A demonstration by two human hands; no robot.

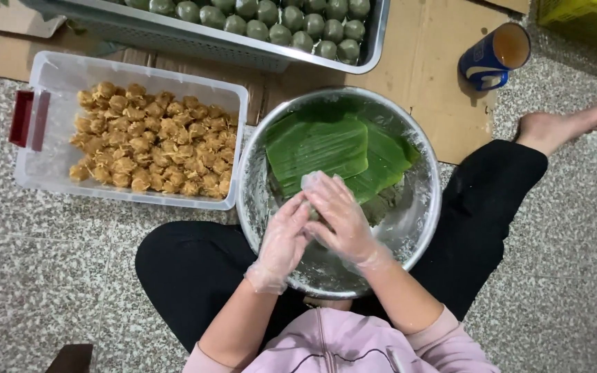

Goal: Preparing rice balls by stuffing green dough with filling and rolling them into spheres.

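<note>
Speckled grey stone floor, with the person seated cross-legged on it in black trousers and a pink top; one bare foot (pixel 566 127) reaches out at the right. Left hand (pixel 283 242) and right hand (pixel 338 215), both in thin clear gloves, are cupped together over the near side of a round metal bowl (pixel 419 214) that sits between the knees; something small and pale green shows between the fingers, mostly hidden, so the grip cannot be judged. Folded green leaves (pixel 326 148) lie in the far half of the bowl. Left of the bowl: a clear plastic box (pixel 50 173) with a red clip, holding rows of golden-brown filling balls (pixel 153 141). Beyond, flattened brown cardboard (pixel 423 69) on the floor. On it, a blue cup (pixel 493 56) of tan drink. At the top edge, a metal tray (pixel 243 52) of dark green dumplings (pixel 291 24), cut off by the frame; a yellow crate (pixel 585 21) shows only a corner.
</note>
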